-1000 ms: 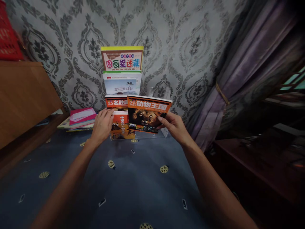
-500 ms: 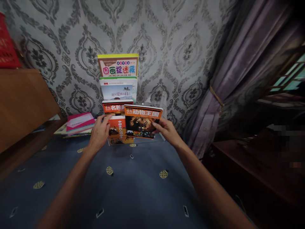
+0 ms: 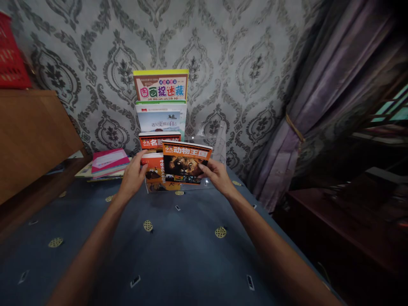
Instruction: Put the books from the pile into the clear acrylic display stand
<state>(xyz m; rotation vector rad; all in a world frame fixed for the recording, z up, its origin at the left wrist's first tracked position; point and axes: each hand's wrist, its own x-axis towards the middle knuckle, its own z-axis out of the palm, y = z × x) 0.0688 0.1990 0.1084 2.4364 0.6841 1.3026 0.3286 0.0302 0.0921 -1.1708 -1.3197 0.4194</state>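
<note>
In my right hand point(image 3: 218, 175) is a paperback with a lion on its cover point(image 3: 185, 163), thumb on the front and fingers behind. It is slightly tilted and overlaps the right part of an orange paperback point(image 3: 153, 172) in a clear acrylic book rack point(image 3: 219, 144). My left hand point(image 3: 132, 176) is at the orange paperback's upper left corner, thumb in front and fingers at its top edge. Behind stand another orange-topped book point(image 3: 156, 140), a pale blue-and-white book point(image 3: 161, 121) and a tall yellow-edged book point(image 3: 161, 85), rising in steps.
Left of the rack lies a stack of flat books with a pink one point(image 3: 110, 161) on top. A wooden cabinet point(image 3: 35, 131) with a red basket point(image 3: 12, 59) stands farther left. The blue patterned cloth point(image 3: 181, 250) covers the table. A purple curtain point(image 3: 280, 165) hangs at right.
The lion paperback has moved a little left with my right hand, covering more of the orange paperback. My left hand stays at the rack's left side. The view has shifted slightly.
</note>
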